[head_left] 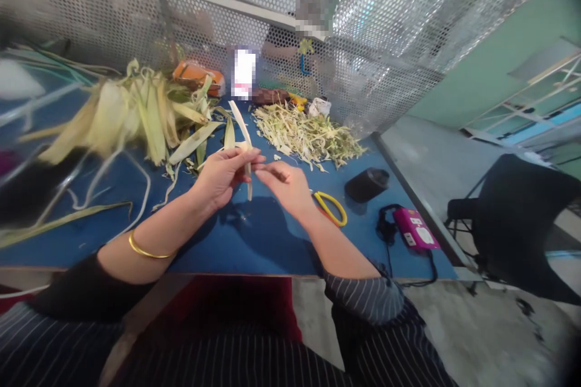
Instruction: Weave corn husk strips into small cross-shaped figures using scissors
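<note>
A narrow, pale strip of corn husk (240,121) stands nearly upright in my left hand (221,176), pinched between thumb and fingers. Its upper end sticks up above the hand and its lower end hangs below. Right beside the strip, my right hand (285,184) has thumb and fingertips pressed together; whatever they pinch is hidden. Behind my left hand spreads a bunch of dry corn husks (149,112), with loose leaves near its right edge. Beyond my right hand lies a pile of shredded husk pieces (304,133).
On the blue table (272,242) are yellow-handled scissors or pliers (332,208), a black cylinder (367,185), a magenta box (415,228) with a black cable, and an orange packet (198,77). A perforated metal screen (381,60) stands behind, with people beyond it. A black chair (517,224) is at right.
</note>
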The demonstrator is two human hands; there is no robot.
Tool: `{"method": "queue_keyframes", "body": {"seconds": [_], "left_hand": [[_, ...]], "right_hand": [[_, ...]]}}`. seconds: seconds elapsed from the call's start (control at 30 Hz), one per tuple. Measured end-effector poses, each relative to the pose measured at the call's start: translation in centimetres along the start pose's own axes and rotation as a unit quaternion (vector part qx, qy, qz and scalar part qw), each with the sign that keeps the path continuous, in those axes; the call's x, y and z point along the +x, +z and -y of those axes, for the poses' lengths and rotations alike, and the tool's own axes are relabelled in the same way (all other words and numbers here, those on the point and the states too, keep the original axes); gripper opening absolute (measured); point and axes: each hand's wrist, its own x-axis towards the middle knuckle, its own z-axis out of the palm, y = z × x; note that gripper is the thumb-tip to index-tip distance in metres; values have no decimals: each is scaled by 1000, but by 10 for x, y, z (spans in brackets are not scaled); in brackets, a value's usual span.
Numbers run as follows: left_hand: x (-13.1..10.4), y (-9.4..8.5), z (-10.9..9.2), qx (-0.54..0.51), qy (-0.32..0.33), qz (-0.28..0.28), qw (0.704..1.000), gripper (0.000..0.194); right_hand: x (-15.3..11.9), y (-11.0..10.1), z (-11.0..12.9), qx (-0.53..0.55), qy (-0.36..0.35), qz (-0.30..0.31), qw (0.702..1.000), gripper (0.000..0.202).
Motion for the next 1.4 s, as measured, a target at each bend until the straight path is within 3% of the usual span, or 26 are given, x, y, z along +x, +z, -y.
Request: {"method": "queue_keyframes", "body": {"seconds": [0.17,0.33,0.47,0.9,1.3,1.4], "left_hand": [[-2,2,2,11,0,12,1000,21],[0,-2,3,31,7,22,999,25],[-2,-3,-2,36,-2,77,996,24],[1,-6,0,14,11,54,998,21],[0,-5,-2,16,12,52,998,13],[-1,-4,-4,39,4,72,997,13]], "right_hand": [[-4,19,-4,96,51,52,993,23],[-5,20,-4,225,96,72,967,21],[-6,17,-1,204,108,44,972,22],[-6,4,6,28,54,57,997,19],[-4,-10,9,-38,3,229,973,21],[0,-19,8,-37,9,137,990,28]]}}
